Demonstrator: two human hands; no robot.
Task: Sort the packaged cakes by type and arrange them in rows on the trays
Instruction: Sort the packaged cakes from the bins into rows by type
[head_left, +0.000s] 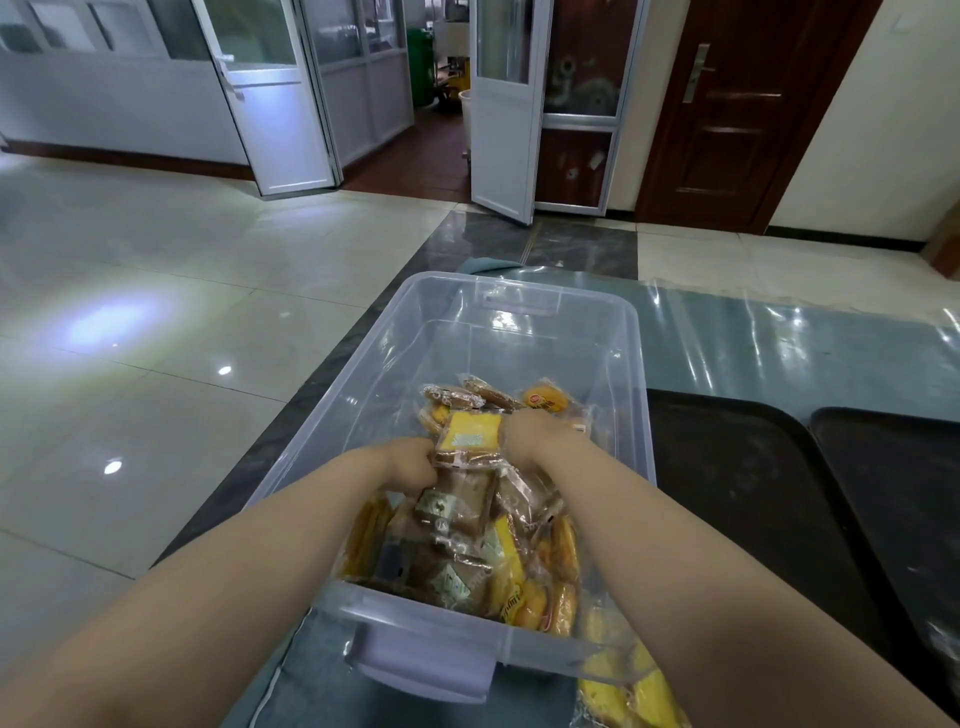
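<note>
Both hands were in the clear bin (519, 306), on the worktop left of the two black trays (737, 467). My left hand (410, 460) and right hand (524, 431) pinched opposite edges of a yellow square cake pack (469, 435) above the pile. Light, soft cake in slick crinkly film, I judged: hold the wrapper edges, don't squeeze.

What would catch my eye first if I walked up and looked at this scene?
Probably the clear plastic bin in the middle, heaped with wrapped yellow and brown cakes. Inside it, the left hand and right hand together hold one yellow square cake packet above the pile. To the right lie two dark trays, with nothing on the parts in view.
</note>
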